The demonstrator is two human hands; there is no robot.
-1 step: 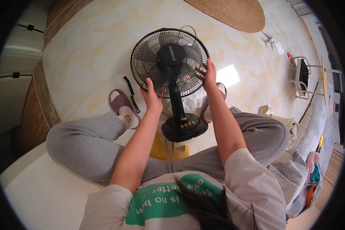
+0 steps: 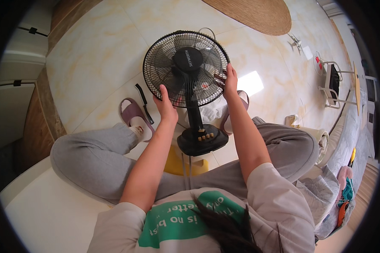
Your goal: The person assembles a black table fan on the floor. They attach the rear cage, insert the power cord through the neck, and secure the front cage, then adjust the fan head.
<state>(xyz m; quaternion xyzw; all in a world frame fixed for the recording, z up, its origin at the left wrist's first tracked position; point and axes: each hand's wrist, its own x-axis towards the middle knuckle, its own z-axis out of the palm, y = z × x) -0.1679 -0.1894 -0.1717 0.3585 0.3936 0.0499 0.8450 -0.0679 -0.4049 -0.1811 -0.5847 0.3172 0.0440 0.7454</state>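
Note:
A black table fan point(image 2: 195, 101) stands upright between my knees, its round wire guard facing up toward me. My left hand point(image 2: 167, 108) grips the lower left rim of the guard, thumb on the front. On the right rim, my right hand point(image 2: 229, 84) holds the guard, with its fingers behind the wires and partly seen through them. Below the guard, the fan's short stem runs to a base with several gold-coloured buttons. White crumpled material point(image 2: 212, 113) shows behind the stem. Part of a yellow object point(image 2: 175, 163) is visible under the base.
Purple slippers point(image 2: 132, 110) are on my feet. Beside the left one lies a slender black object point(image 2: 143, 99) on the tiled floor. A round woven mat point(image 2: 257, 14) lies far off. A white-framed rack point(image 2: 334, 84) stands right, near a bed point(image 2: 342, 147) with coloured cloths.

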